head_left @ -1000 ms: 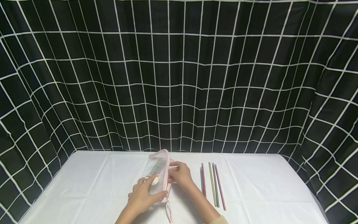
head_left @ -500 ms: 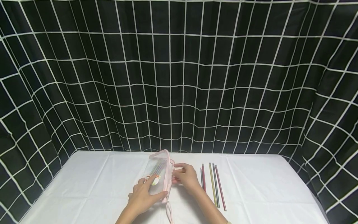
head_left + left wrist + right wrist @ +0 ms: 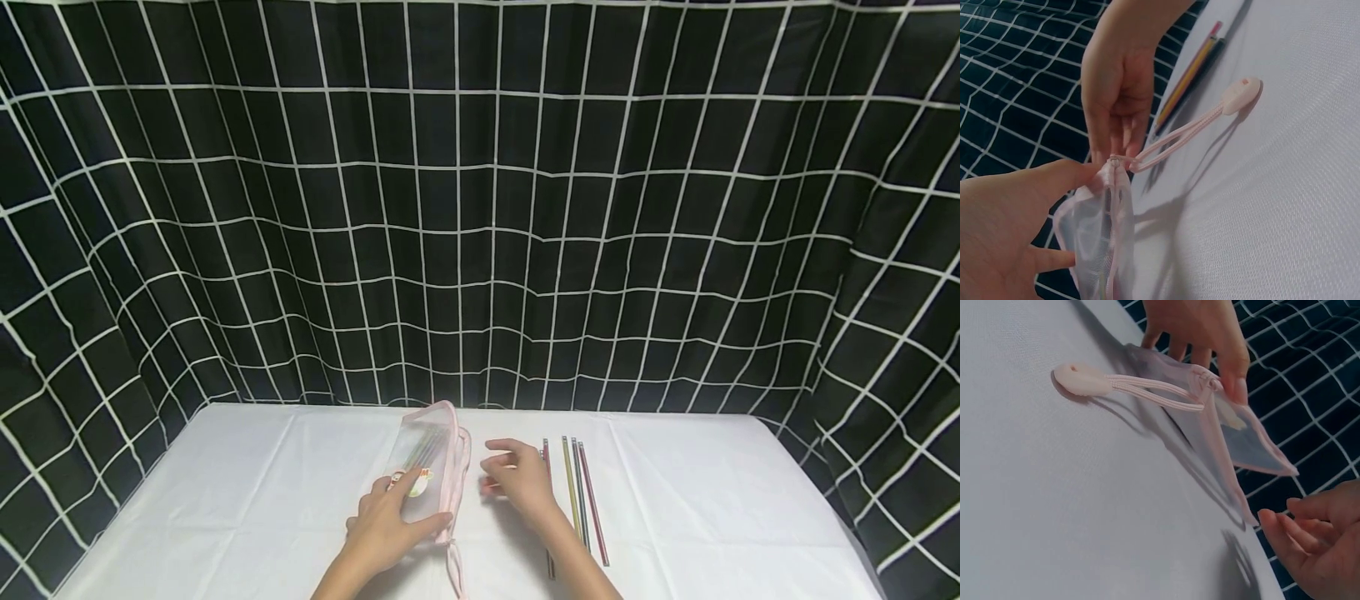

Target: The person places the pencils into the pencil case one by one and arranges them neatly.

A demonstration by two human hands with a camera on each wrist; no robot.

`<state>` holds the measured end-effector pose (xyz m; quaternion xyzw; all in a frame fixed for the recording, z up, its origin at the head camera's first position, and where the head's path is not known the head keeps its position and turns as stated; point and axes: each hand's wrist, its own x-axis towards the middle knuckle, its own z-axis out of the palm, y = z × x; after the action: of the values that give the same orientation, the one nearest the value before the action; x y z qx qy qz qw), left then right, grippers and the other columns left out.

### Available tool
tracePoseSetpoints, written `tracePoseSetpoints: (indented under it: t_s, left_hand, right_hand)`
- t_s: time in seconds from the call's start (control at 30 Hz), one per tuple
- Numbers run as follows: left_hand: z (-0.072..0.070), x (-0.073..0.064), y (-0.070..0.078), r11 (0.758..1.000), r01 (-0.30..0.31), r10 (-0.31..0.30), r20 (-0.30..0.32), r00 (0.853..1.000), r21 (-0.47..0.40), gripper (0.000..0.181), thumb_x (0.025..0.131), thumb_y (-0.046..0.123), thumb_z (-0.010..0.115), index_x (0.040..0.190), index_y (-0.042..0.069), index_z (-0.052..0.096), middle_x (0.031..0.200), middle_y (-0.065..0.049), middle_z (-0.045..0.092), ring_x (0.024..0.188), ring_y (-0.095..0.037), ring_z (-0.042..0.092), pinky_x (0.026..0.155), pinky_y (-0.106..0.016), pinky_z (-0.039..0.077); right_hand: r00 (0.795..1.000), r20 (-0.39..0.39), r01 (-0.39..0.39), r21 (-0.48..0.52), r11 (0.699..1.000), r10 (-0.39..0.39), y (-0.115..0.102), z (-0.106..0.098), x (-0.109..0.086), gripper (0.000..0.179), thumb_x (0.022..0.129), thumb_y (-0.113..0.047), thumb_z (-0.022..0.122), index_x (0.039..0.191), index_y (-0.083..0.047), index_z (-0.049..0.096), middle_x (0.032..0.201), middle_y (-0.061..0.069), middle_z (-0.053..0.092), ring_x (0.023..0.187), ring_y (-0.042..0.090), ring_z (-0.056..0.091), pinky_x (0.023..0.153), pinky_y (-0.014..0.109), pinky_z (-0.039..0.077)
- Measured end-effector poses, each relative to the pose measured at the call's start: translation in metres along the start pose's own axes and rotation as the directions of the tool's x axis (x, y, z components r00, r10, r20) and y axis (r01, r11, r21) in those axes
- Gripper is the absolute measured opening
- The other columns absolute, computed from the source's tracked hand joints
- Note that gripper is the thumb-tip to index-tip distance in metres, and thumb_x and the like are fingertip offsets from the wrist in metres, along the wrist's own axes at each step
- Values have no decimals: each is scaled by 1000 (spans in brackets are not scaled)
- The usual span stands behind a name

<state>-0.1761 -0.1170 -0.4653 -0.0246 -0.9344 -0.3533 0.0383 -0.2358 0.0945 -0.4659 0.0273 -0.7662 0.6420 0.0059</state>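
Looking forward and down, we saw a black curtain (image 3: 480, 208) with white grid lines behind a white-covered table (image 3: 712, 500), where the pink-edged mesh pouch (image 3: 435, 500) sat tilted, left of some loose pencils, with slim sticks showing through it. Our left hand (image 3: 382, 525) gripped the pouch, thumb on its edge, while our right hand (image 3: 521, 479) hung just beside it, holding nothing, its fingers loosely curved. We had several pencils (image 3: 592, 500) lying partly behind our right forearm, and a pale pink pull (image 3: 1079, 380) dangled from the pouch's cord (image 3: 1154, 392).
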Motion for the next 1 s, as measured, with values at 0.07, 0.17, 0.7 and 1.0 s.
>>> tracePoseSetpoints:
  t_s: [0.07,0.17,0.7,1.0]
  left_hand:
    - [0,0,0,1000,-6,6,-3,1000,1,82,82,56,82,148,13,60,147,-29,53,130,-58,51,93,-82,38]
    - [0,-1,1,1000,-8,8,-3,1000,9,81,82,56,82,148,14,60,148,-29,53,130,-59,51,93,-82,38]
    - [2,0,2,1000,-9,9,5,1000,9,87,83,56,82,149,7,53,142,-30,54,126,-56,54,90,-79,41]
    - [1,-2,1,1000,2,-2,-4,1000,7,86,82,55,82,148,7,55,143,-30,54,126,-56,53,91,-79,40]
  right_hand:
    - [1000,-14,8,-23,1000,-8,0,-3,-1,38,93,7,66,130,16,61,98,29,73,70,28,77,67,36,65]
    - [999,-30,13,-54,998,-15,0,-7,-2,38,94,6,67,130,14,62,99,28,74,73,30,78,68,35,65]
    - [989,-119,66,-174,983,-87,-2,-30,-3,35,94,6,67,127,15,63,95,27,76,72,34,78,65,33,64]
    - [983,-159,52,-241,969,-92,0,-39,-1,38,93,0,71,128,14,64,95,25,76,75,34,78,66,35,64]
